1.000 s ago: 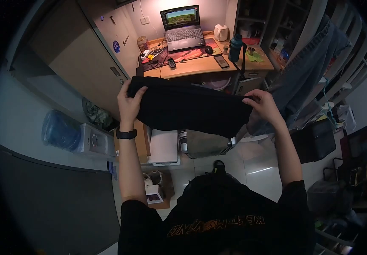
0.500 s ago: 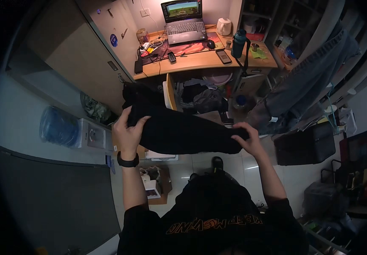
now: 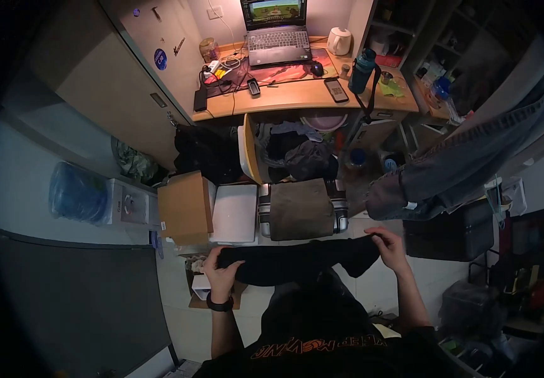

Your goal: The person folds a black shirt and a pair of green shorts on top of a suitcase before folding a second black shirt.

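A black garment (image 3: 297, 261) is stretched sideways in front of my body, folded into a long narrow shape; its exact kind cannot be made out. My left hand (image 3: 223, 277), below a black wristband, pinches its left end between thumb and fingers. At the other end my right hand (image 3: 390, 249) grips the upper corner, and a short flap hangs down beside it. Just beyond the garment, a folded grey-brown cloth (image 3: 301, 210) lies over a silver-edged suitcase (image 3: 341, 217).
Left of the suitcase are a white box (image 3: 234, 214) and an open cardboard box (image 3: 180, 208). Behind stands a desk (image 3: 284, 97) with a laptop (image 3: 277, 47), phone (image 3: 335, 90) and bottle (image 3: 362, 70). Jeans (image 3: 467, 164) hang at the right.
Both hands have drawn the black garment down toward my body and slightly right. It looks narrower now, and the cloth-covered suitcase and boxes behind it have come into sight.
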### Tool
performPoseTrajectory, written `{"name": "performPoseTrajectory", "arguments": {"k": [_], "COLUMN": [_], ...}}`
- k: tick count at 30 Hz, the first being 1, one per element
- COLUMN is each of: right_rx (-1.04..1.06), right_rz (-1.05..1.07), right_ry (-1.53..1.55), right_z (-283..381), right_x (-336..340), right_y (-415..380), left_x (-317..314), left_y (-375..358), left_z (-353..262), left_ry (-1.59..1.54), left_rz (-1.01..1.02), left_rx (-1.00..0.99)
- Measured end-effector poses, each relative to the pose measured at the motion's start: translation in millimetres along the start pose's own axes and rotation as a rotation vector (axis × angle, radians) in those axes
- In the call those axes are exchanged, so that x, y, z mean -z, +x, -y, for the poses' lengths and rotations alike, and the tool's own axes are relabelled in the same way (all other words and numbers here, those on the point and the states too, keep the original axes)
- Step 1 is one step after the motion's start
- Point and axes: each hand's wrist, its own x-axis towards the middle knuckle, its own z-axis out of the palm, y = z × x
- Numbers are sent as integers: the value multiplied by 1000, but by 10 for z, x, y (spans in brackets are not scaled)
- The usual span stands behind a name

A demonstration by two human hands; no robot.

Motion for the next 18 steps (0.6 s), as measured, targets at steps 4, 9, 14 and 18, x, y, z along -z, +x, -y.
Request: {"name": "performPoseTrajectory", "arguments": {"k": [4, 9, 14, 18], "right_rx": [234, 100, 290, 270], "right_rz": [-145, 38, -226, 86], "right_ry": [-175, -618, -852, -864], "right_z": [-195, -1451, -1871, -2028], "right_x": [-210, -862, -2265, -2988], "right_y": [1087, 2695, 2948, 2455], "left_x": [-592, -1278, -1709, -1679], "left_y": [463, 1155, 1143, 1160], "left_z": [534, 2150, 3580, 3634], "left_ry": [-106, 177, 250, 284], "left_rz": [-95, -161, -236, -214], "left_rx": [159, 272, 394, 414]}}
